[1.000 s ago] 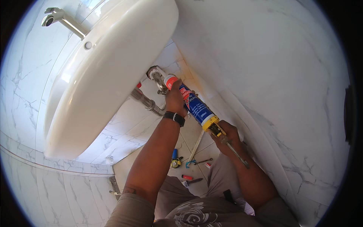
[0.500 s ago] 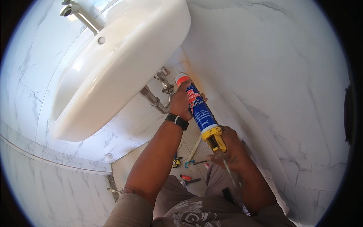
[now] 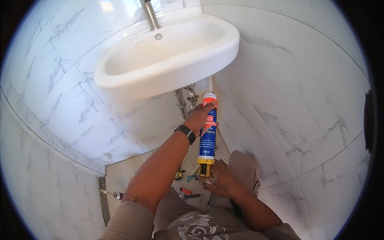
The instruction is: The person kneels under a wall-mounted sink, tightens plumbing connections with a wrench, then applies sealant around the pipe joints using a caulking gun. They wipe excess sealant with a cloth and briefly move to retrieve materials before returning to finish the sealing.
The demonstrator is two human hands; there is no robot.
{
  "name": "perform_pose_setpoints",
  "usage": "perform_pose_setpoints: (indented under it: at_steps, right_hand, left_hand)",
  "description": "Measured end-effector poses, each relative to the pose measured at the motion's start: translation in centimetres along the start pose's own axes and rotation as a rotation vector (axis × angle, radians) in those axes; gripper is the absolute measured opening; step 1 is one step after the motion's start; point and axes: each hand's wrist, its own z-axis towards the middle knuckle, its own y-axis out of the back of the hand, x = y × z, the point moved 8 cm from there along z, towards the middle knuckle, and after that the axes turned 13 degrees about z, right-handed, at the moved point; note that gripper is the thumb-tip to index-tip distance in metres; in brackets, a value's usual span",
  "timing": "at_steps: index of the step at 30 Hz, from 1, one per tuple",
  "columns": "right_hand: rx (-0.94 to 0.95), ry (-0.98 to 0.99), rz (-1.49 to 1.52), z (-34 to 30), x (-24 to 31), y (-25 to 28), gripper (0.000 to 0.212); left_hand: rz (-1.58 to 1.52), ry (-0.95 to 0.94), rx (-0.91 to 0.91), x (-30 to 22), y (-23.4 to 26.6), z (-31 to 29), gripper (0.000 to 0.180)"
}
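Observation:
A blue and red sealant cartridge [image 3: 207, 140] sits in a yellow caulking gun [image 3: 205, 162], its white nozzle [image 3: 211, 84] aimed away from me, just below the sink's right part. My left hand [image 3: 199, 119] is wrapped around the front of the cartridge, thumb on top. At the rear of the gun, my right hand [image 3: 224, 181] is closed about the handle, with some of its fingers hidden behind the gun. The nozzle tip appears close to the wall corner; whether it touches is unclear.
A white wall-hung sink [image 3: 172, 80] with a metal tap [image 3: 150, 16] is ahead, metal drain pipes [image 3: 181, 103] beneath it. Marbled wall tiles [image 3: 288, 100] rise at the right. On the floor lie a tape measure [image 3: 179, 175], a red object [image 3: 185, 191] and a can [image 3: 117, 195].
The view has shifted, so the sink appears farther right and more level. The caulking gun now points straighter ahead, with its nozzle in sight. Both hands stay on it.

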Motion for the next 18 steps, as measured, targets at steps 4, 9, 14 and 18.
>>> perform_pose_setpoints:
  at_steps: [4,9,14,18]
  right_hand:
    - [0.077,-0.069,-0.023,0.1,1.3,-2.7,0.099]
    - [0.304,-0.262,0.216,-1.2,2.6,-3.6,0.083]
    - [0.293,-0.009,0.79,-1.9,10.0,0.3,0.058]
    - [0.595,0.478,1.622,-2.1,19.8,6.1,0.04]
  left_hand:
    - [0.45,-0.101,0.026,-1.5,0.2,-3.5,0.056]
    - [1.24,-0.225,0.12,-1.6,1.1,-10.0,0.072]
    - [1.42,-0.08,0.275,1.3,8.2,-18.4,0.067]
    - [1.431,0.085,0.048,2.9,18.7,-24.6,0.059]
